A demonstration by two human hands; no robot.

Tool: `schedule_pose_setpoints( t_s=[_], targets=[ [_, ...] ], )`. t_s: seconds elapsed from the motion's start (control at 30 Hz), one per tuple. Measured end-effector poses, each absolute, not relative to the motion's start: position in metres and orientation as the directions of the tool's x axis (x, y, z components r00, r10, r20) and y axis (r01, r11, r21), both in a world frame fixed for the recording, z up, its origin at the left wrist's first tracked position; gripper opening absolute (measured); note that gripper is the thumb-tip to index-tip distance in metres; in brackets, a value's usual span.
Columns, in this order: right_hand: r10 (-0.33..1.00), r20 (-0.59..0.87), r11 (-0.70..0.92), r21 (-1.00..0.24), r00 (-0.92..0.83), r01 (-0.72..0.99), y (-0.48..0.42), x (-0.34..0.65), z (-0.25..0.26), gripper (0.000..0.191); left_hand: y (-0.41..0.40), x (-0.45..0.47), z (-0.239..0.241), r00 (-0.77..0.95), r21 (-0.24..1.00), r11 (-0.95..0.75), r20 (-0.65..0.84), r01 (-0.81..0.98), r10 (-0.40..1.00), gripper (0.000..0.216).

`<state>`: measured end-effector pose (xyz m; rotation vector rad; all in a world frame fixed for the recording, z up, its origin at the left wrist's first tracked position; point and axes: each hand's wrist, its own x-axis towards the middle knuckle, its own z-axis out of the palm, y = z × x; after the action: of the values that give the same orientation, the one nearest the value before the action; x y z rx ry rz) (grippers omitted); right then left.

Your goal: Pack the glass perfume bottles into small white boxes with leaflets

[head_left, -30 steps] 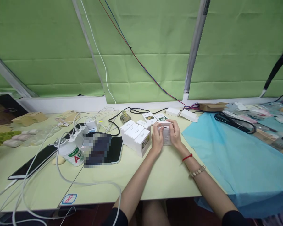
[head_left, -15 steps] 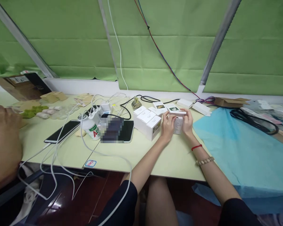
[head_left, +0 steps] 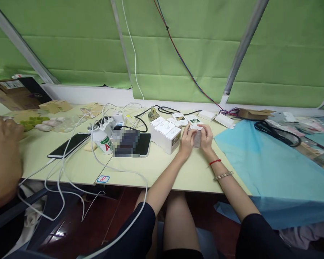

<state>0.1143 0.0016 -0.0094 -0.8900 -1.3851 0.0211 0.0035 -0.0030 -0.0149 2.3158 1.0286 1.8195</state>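
The left hand (head_left: pixel 187 142) and the right hand (head_left: pixel 206 137) are together at the right of centre on the table (head_left: pixel 199 172). Between them is a small white box (head_left: pixel 197 141), which stands on or just above the surface; contact underneath cannot be confirmed. The left grip holds the box at its left side, and the right grip holds its right side, with the fingers of both curled near the top edge. Printed text shows on the side facing the wearer, too small to read.

Just to the left of the left hand is a cluster of white boxes (head_left: pixel 162 138), set close together. Behind the hands lie two picture boxes, one with a yellowish print (head_left: pixel 180 118) and one with a green print (head_left: pixel 194 121). Further back, two plain white cartons (head_left: pixel 215 117) lie near each other.

The right wrist carries a red cord (head_left: pixel 215 162) and, higher on the forearm, a beaded bracelet (head_left: pixel 223 175). A blue sheet (head_left: pixel 275 165) covers the table to the right, with a coiled black cable (head_left: pixel 277 133) near its far edge. To the left are a phone (head_left: pixel 144 145) and a white bottle (head_left: pixel 100 139). At the far left edge, another person's hand (head_left: pixel 4 158) is partly in view.
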Motion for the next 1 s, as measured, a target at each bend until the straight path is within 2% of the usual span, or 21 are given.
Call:
schedule_pose_setpoints(
  t_s=[0.27,0.57,0.77,0.93,1.0],
  targets=[
    [0.556,0.810,0.568,-0.534,0.186,0.626,-0.009,0.114,-0.007,0.035,-0.007,0.003,-0.009,0.125,0.456,-0.762,0.816,0.459,0.564,0.022],
    [0.450,0.876,0.657,-0.456,0.173,0.601,-0.008,0.113,-0.004,0.029,-0.004,0.004,-0.013,0.109,0.452,-0.779,0.832,0.434,0.544,0.025],
    [0.497,0.830,0.562,-0.531,0.254,0.634,-0.010,0.108,-0.005,0.025,-0.003,0.005,-0.021,0.094,0.508,-0.762,0.805,0.402,0.586,0.022],
    [0.517,0.798,0.492,-0.573,0.309,0.655,-0.010,0.106,-0.009,0.039,-0.008,0.006,-0.023,0.062,0.561,-0.668,0.741,0.489,0.669,0.028],
    [0.515,0.800,0.488,-0.570,0.309,0.662,-0.011,0.104,-0.011,0.036,-0.011,0.007,-0.022,0.066,0.576,-0.620,0.702,0.532,0.709,0.030]
  ],
)
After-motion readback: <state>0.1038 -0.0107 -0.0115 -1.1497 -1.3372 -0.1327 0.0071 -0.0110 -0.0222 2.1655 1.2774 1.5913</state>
